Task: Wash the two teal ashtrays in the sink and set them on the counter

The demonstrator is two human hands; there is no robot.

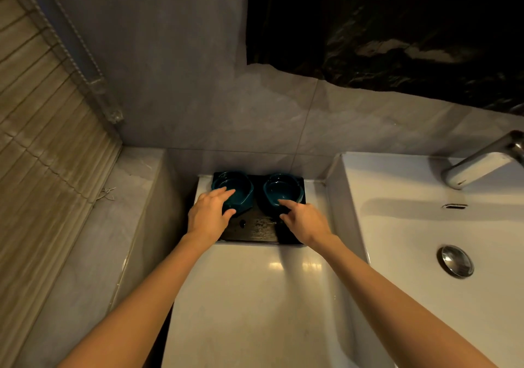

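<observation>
Both arms are stretched straight out ahead, forearms bare, converging on the far end of the white counter (255,296). There sit the two teal ashtrays, side by side on a black tray (255,230) pushed up against the grey tiled wall (198,98), left of the sink (411,240).

The left hand (208,216) is palm down on the left ashtray (241,186). Its fingers reach over the near rim into the bowl and the thumb sits against the outer wall, so the hand straddles that rim. I cannot tell whether it is actually squeezing.

The right hand (304,221) comes in from the right at an angle. Its index finger points forward with the tip at the near rim of the right ashtray (283,187), and the thumb sits lower, down by the tray. Whether it grips is not clear from here either.

Both ashtrays stand upright and flat on the tray. Off to the right, the faucet (482,163) hangs over the basin, with a chrome drain plug (455,261) below. A slatted blind (42,140) covers the left side.
</observation>
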